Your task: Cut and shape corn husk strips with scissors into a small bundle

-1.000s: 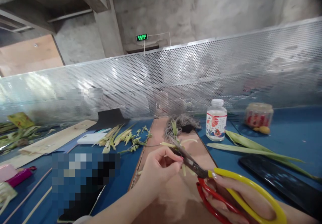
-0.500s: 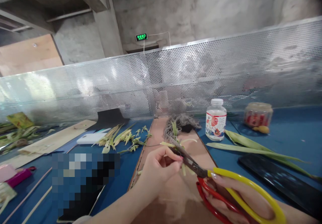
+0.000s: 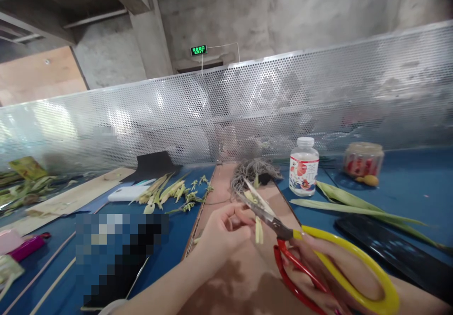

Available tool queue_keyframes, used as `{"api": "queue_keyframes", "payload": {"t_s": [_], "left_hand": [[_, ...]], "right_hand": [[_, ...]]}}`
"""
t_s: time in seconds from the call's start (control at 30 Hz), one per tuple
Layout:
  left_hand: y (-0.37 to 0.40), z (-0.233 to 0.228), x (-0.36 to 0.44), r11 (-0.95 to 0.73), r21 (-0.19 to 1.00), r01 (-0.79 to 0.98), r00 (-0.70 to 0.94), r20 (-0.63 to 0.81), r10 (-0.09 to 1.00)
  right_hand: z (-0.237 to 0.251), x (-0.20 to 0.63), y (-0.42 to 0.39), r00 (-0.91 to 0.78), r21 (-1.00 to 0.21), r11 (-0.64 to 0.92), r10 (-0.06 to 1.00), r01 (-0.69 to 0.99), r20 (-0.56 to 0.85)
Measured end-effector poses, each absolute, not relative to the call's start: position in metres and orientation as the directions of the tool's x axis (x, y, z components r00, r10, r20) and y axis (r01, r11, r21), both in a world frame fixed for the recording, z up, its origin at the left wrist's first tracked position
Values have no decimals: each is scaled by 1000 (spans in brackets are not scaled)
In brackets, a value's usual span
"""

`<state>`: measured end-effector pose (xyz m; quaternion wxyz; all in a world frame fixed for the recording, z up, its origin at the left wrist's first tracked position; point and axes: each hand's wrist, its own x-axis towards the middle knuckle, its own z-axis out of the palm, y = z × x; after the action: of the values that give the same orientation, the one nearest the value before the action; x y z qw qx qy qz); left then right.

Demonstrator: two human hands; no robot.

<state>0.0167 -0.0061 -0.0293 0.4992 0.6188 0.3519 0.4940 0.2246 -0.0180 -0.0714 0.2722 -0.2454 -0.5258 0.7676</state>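
1. Two hands are working in the head view: your left hand (image 3: 221, 232) is pinching a pale green leaf strip (image 3: 258, 230) between thumb and fingertips, fingers closed together on it, and the strip is hanging just to the right of that hand.
2. Your right hand (image 3: 339, 277) is gripping the scissors (image 3: 283, 232), fingers clamped through the yellow and red handle loops; the blades are standing apart just above the strip.
3. Beneath both hands, a brown board (image 3: 244, 282) is lying on the blue table (image 3: 406, 187).
4. Beyond the blade tips, a bundle of grey twine (image 3: 247, 171) is resting on the board.
5. Farther out from your right hand, a small white-capped bottle (image 3: 303, 166) is standing upright, with long green leaves (image 3: 354, 206) lying beside it.
6. Out past your left hand, cut green stems (image 3: 170, 192) are lying on the table.
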Motion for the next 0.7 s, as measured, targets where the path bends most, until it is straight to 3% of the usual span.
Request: {"api": "queue_keyframes", "payload": {"t_s": [0.17,0.3,0.37,0.5,0.63,0.7], "left_hand": [[5,-34,10,-60,994,94,272,32,962],[16,-43,1,-129,940,317,188,71,980],[18,-45,0,-224,855,467,171,162,972],[14,-46,6,-416,621,665,300,288,909],[11,-51,16,-539,351,766,443,318,838],[13,-56,18,-538,288,792,454,311,835]], "right_hand": [[-64,230,-16,-777,-844,-427,629,-326,-18],[-62,234,-14,-760,-771,-458,648,-442,50],[-62,234,-12,-735,-775,-419,673,-473,84],[-60,234,-7,-664,-770,-342,735,-538,138],[-57,233,-2,-608,-764,-304,781,-569,142],[-58,231,-1,-616,-792,-288,776,-538,136]]}}
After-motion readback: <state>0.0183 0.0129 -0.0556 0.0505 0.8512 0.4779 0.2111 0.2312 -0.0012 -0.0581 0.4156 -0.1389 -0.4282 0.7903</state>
